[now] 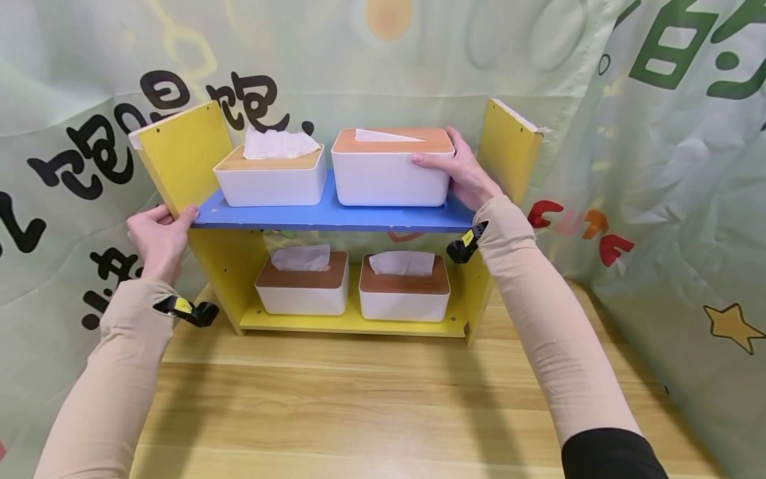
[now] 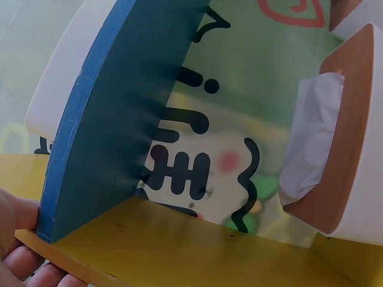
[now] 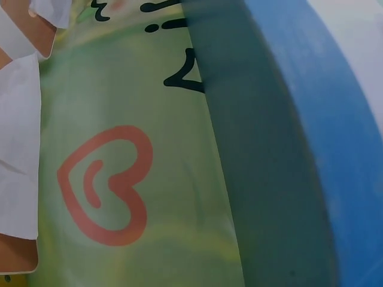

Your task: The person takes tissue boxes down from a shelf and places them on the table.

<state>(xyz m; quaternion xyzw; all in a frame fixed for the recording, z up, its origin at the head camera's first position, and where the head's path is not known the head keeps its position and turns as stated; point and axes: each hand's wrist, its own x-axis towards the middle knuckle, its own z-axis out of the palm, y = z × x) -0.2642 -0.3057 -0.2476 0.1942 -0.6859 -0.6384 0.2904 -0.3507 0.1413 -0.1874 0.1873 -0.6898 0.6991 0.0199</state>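
My right hand (image 1: 471, 174) holds a white tissue box (image 1: 389, 178) with a light wood lid by its right end, thumb on the front face and fingers behind. This box is on the right of the blue shelf board (image 1: 335, 218); a small white tissue tip shows on its lid. Left of it is a similar tissue box (image 1: 269, 186) with a puffed tissue. My left hand (image 1: 157, 241) grips the front edge of the yellow left side panel (image 2: 119, 251) beside the blue board's end, its fingertips partly hidden outside. The right wrist view does not show the right hand.
On the yellow bottom board (image 1: 353, 324) stand two tissue boxes with darker brown lids, a left one (image 1: 302, 301) and a right one (image 1: 403, 306). A yellow right side panel (image 1: 509, 150) rises beside my right hand. Wooden tabletop (image 1: 359, 399) lies in front; printed cloth (image 1: 658, 199) hangs around.
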